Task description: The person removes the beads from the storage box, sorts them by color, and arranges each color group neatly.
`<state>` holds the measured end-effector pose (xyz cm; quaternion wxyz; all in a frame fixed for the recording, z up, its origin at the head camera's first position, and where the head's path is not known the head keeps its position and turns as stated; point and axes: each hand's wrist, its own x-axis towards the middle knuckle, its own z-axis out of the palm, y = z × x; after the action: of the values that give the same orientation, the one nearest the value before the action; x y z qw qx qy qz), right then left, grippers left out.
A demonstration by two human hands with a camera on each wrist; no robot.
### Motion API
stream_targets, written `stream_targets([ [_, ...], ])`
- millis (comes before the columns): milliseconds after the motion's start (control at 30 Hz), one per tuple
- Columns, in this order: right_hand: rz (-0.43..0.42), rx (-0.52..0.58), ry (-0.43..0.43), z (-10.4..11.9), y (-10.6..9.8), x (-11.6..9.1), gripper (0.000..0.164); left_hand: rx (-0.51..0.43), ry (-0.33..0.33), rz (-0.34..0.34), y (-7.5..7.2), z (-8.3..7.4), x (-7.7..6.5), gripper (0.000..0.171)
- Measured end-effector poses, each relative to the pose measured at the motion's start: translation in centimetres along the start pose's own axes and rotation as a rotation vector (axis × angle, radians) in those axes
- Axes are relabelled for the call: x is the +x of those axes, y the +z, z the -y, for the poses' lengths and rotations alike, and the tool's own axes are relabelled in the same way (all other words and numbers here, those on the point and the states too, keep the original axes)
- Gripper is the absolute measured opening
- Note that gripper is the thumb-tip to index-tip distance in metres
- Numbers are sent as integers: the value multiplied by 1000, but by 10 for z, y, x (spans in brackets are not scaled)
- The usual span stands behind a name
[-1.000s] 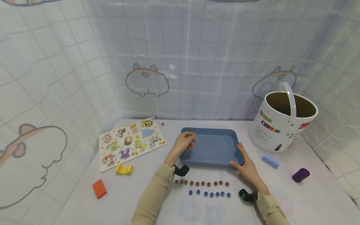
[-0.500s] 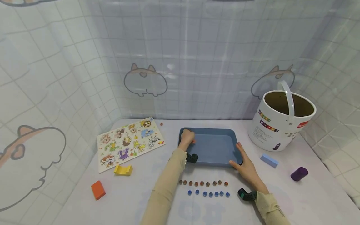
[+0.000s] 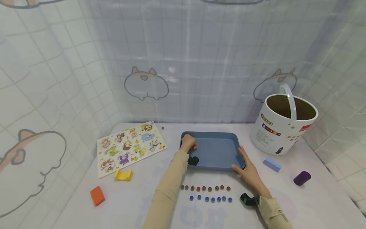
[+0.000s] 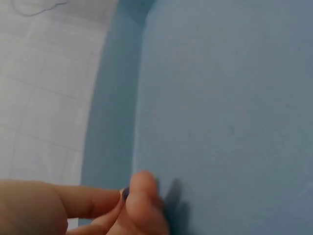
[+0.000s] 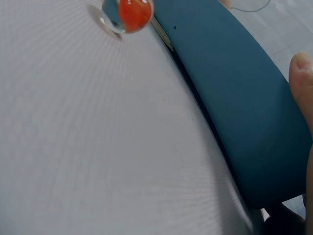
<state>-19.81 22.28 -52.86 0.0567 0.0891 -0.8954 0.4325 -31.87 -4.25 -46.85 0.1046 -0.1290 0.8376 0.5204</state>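
Observation:
My left hand (image 3: 188,142) reaches into the left end of the blue-grey tray (image 3: 217,149). In the left wrist view its fingertips (image 4: 142,196) pinch a small dark round thing (image 4: 126,194), mostly hidden between them, close to the tray's side wall. At the tray's front right corner rests my right hand (image 3: 249,170), thumb at the front rim and fingers stretched along the right side. In front of the tray lie a row of reddish-brown marbles (image 3: 204,188) and a row of blue marbles (image 3: 213,200). One clear marble with orange inside (image 5: 134,14) shows large in the right wrist view.
An animal puzzle board (image 3: 128,148) lies at the left, with a yellow block (image 3: 123,175) and an orange block (image 3: 97,196) nearby. A white bucket (image 3: 268,136) stands back right, near a light-blue block (image 3: 272,164) and a purple cylinder (image 3: 302,178). One small marble (image 3: 162,128) lies behind the board.
My left hand has moved from above the tray's left edge down inside its left end, its fingers turned under. My right hand has stayed at the tray's corner.

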Motion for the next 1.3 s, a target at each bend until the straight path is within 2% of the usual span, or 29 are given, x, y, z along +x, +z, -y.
stream_targets([
  [133, -1, -6, -4, 1, 1, -1, 87, -149, -47, 138, -5, 2, -6, 27],
  [300, -5, -18, -2, 2, 2, -1, 87, -236, -12, 294, -18, -1, -13, 32],
  [467, 1, -20, -8, 1, 4, -1, 86, -255, 79, 382, -34, 2, -29, 35],
  [633, -9, -18, -17, 2, 0, 0, 86, -217, 193, 463, -48, 10, -48, 36],
  [700, -8, -19, -11, 1, -1, 0, 86, -202, 218, 503, -53, 14, -57, 36],
  [833, 3, -9, -6, 0, 1, 0, 87, -212, 241, 603, -64, 29, -81, 37],
  [933, 14, -7, -1, 1, 3, -1, 87, -209, 255, 687, -74, 48, -105, 37],
  [1067, 15, -20, 6, 2, 3, -2, 87, -141, 231, 704, -82, 77, -136, 32],
  [1167, 15, -26, 5, 3, 1, -1, 87, -79, 188, 659, -83, 96, -153, 23],
  [1300, 14, -22, 11, 3, 0, 1, 88, -23, 173, 586, -76, 111, -167, 13],
])
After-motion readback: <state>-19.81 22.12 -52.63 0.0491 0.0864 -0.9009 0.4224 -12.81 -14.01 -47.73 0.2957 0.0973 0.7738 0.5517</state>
